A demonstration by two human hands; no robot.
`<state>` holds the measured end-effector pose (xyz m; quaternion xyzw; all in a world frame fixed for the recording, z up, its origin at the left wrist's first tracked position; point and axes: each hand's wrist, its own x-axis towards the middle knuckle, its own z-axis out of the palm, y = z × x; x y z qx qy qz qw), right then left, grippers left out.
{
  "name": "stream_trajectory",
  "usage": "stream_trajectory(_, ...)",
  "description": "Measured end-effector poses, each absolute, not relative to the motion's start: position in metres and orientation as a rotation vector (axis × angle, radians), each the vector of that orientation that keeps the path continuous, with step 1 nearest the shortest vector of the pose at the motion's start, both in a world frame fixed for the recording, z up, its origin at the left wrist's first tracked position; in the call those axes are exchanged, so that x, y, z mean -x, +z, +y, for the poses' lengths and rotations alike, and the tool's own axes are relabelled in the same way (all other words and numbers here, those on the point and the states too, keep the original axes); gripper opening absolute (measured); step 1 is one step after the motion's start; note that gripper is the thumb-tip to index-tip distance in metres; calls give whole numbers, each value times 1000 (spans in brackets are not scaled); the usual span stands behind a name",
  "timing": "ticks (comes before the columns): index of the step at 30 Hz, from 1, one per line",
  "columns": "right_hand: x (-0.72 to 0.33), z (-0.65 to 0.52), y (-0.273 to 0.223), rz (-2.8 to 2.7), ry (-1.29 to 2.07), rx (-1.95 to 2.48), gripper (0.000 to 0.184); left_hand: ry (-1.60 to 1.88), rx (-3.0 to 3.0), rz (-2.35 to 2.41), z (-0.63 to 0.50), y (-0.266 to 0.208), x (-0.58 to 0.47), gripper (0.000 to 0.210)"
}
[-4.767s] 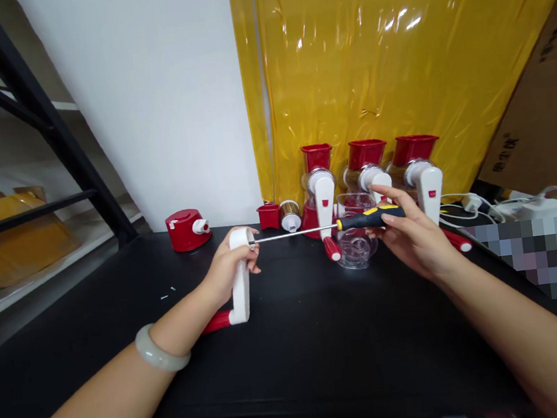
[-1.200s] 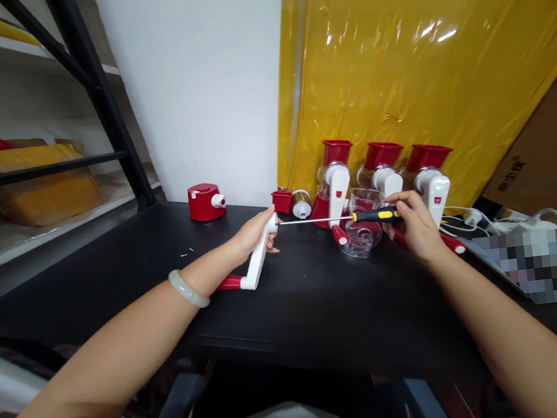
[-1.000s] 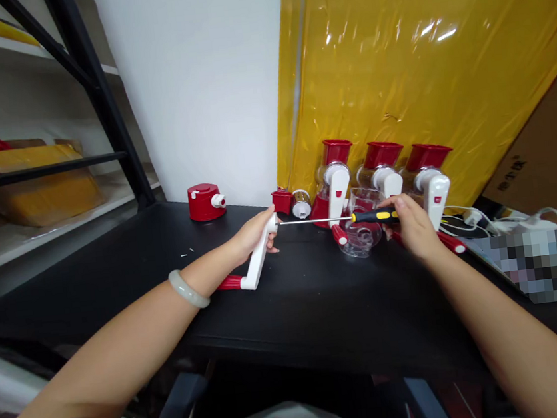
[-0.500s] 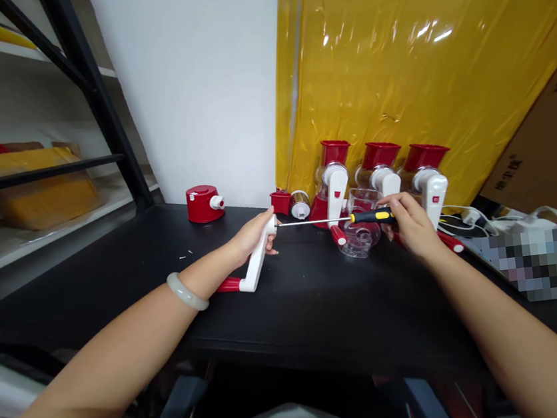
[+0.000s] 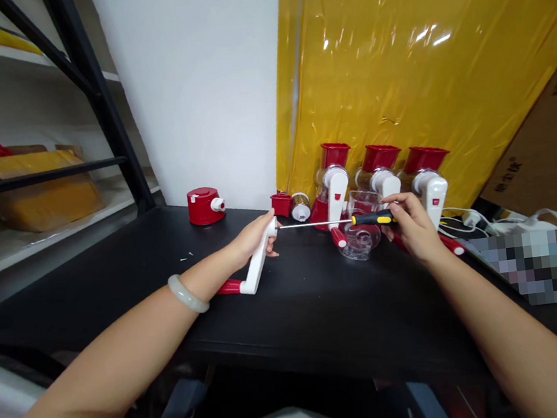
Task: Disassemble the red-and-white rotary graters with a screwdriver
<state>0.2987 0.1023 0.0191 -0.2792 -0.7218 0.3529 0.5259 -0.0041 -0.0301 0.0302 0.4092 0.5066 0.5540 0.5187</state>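
Note:
My left hand (image 5: 255, 237) is closed around the upper end of a white crank handle (image 5: 257, 265), whose red grip (image 5: 229, 286) points left, low over the table. My right hand (image 5: 414, 226) holds a screwdriver (image 5: 373, 218) by its black and yellow grip. The long shaft lies level, and its tip meets the upper end of the crank by my left thumb. Whether a screw sits at the tip is hidden. Behind the screwdriver stands a clear plastic housing (image 5: 358, 250), near the right hand.
Three red and white rotary graters (image 5: 337, 185) line the back right. A red round base (image 5: 204, 207) stands at back left, a red pusher (image 5: 281, 203) and drum (image 5: 301, 206) at back centre. Tiny screws (image 5: 184, 259) lie left on the black table (image 5: 311, 319). White cables (image 5: 535, 214) lie right.
Both hands keep their hold, with the screwdriver tip still at the crank. The whole view has shifted very slightly; nothing else visibly differs.

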Motion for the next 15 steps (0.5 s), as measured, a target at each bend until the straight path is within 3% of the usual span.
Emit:
stream_trajectory(11, -300, 101, 21, -1711, 870, 671, 21, 1330, -984, 1246, -28, 29, 5, 35)
stream_trajectory(15, -299, 96, 23, -1753, 828, 689, 27, 1328, -993, 1218, -28, 29, 5, 36)
